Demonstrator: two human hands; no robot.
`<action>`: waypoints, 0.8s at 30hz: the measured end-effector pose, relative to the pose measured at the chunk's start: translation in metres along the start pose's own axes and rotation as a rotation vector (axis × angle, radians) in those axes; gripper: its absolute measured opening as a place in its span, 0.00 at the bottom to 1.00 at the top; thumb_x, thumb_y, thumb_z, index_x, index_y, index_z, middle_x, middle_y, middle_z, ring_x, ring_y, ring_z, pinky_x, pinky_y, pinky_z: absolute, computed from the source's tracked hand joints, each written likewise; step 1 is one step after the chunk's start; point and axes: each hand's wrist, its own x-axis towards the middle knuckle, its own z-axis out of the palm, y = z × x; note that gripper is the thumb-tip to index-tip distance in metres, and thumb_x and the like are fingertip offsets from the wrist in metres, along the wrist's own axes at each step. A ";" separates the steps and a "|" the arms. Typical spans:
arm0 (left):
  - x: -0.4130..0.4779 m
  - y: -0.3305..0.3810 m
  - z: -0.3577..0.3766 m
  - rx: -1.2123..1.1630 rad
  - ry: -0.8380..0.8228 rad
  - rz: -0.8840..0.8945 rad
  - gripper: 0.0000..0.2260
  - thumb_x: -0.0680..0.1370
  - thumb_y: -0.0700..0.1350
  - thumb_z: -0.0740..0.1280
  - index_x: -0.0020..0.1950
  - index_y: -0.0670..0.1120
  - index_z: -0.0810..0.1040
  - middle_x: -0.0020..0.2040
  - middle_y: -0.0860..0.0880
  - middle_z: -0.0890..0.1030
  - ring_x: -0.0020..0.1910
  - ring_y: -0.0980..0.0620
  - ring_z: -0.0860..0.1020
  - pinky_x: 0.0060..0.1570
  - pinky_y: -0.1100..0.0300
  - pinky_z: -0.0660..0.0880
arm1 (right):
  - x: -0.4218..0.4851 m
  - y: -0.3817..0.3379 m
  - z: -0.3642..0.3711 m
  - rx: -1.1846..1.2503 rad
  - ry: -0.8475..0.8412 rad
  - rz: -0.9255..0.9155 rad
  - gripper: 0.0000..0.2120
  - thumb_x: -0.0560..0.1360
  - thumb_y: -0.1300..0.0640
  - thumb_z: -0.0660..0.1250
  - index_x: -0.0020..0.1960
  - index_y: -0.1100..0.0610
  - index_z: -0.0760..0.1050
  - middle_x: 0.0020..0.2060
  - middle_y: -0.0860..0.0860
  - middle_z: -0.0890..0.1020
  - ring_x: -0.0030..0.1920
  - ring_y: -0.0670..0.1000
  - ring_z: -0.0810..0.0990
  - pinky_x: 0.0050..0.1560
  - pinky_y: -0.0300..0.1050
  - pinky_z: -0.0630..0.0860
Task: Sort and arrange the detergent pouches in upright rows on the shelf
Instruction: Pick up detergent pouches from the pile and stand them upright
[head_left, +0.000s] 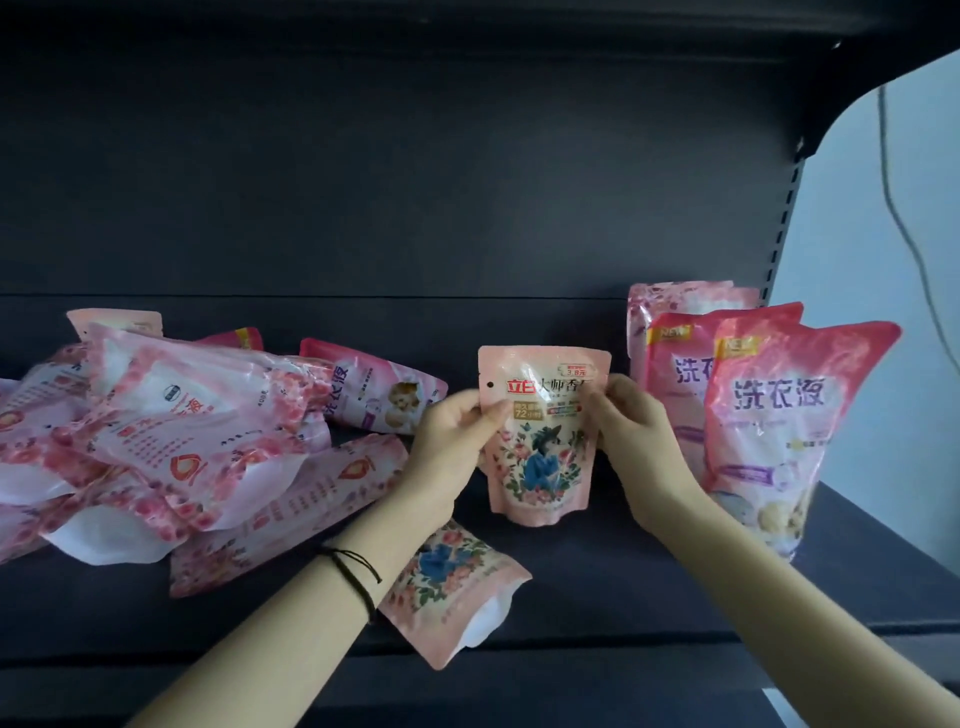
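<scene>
A small pale-pink pouch (543, 441) with a floral picture of a figure in blue stands upright on the dark shelf (597, 582). My left hand (452, 441) pinches its left edge and my right hand (631, 421) pinches its right edge. A matching small pouch (457, 587) lies flat under my left forearm near the shelf's front. To the right, three larger pink pouches (774, 431) stand upright in a row. A loose heap of pink rose-print pouches (171, 441) lies on the left.
The shelf's black back panel (415, 182) rises behind everything. Its slotted right upright (784, 218) borders a pale wall with a hanging cable (904, 208). A dark front lip (571, 660) runs along the shelf edge.
</scene>
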 end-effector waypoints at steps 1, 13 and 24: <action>-0.003 0.005 0.005 -0.005 -0.014 0.026 0.03 0.77 0.45 0.69 0.47 0.51 0.82 0.43 0.51 0.86 0.43 0.56 0.84 0.44 0.59 0.81 | -0.004 -0.003 -0.005 0.004 0.029 -0.050 0.09 0.81 0.57 0.60 0.42 0.58 0.73 0.35 0.47 0.80 0.37 0.45 0.79 0.40 0.42 0.78; -0.047 0.025 0.092 -0.052 -0.156 0.144 0.08 0.76 0.48 0.69 0.51 0.46 0.82 0.47 0.48 0.86 0.47 0.52 0.84 0.46 0.59 0.81 | -0.046 -0.026 -0.092 0.117 0.164 -0.193 0.09 0.81 0.57 0.60 0.45 0.58 0.76 0.31 0.43 0.78 0.32 0.40 0.77 0.32 0.32 0.74; -0.074 -0.018 0.200 -0.196 -0.077 -0.074 0.21 0.81 0.55 0.59 0.74 0.56 0.63 0.69 0.54 0.73 0.68 0.57 0.71 0.67 0.51 0.70 | -0.057 0.005 -0.154 0.190 0.223 -0.115 0.12 0.81 0.53 0.59 0.41 0.50 0.74 0.35 0.46 0.79 0.37 0.46 0.79 0.37 0.41 0.77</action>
